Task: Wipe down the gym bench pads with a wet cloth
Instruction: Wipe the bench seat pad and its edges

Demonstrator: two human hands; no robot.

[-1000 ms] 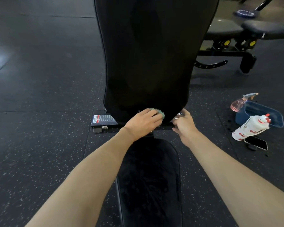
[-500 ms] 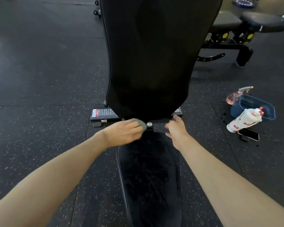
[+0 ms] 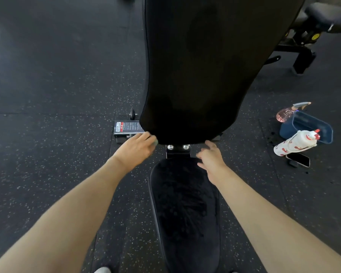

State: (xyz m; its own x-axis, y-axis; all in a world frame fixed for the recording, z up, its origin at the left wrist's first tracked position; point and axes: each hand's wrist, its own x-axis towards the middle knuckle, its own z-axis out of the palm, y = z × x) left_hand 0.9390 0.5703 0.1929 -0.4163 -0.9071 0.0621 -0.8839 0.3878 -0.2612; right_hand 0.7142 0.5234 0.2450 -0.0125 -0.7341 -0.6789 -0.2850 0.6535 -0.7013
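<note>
Your left hand [image 3: 135, 148] has slid left along the bottom edge of the back pad [image 3: 195, 66] since a second ago, from near the middle to the pad's left corner. Your right hand [image 3: 211, 158] has let go of the edge it was gripping. The left fingers [image 3: 145, 136] are curled around the cloth [image 3: 156, 142] (only a green sliver shows past the knuckles) and push it against the pad's lower left corner. The right fingers [image 3: 209, 143] are spread and loose, holding nothing. The longest reaches up to the pad's bottom rim, but I cannot tell whether it touches.

Between your hands sits the metal bracket [image 3: 178, 147] with its two bolts now uncovered. Just below it the seat pad [image 3: 185, 203] runs back towards you, its surface mottled with damp streaks. A warning label [image 3: 127, 127] on the frame lies just beyond your left hand.

Well off to your right on the speckled rubber floor [image 3: 47, 95] stands a blue tub [image 3: 311, 125]. A pink spray bottle [image 3: 285, 114] sits behind it, a white bottle with red markings [image 3: 295, 142] leans on it, and a phone [image 3: 298, 159] lies flat beside that. Another bench [image 3: 323, 14] stands at the far right.
</note>
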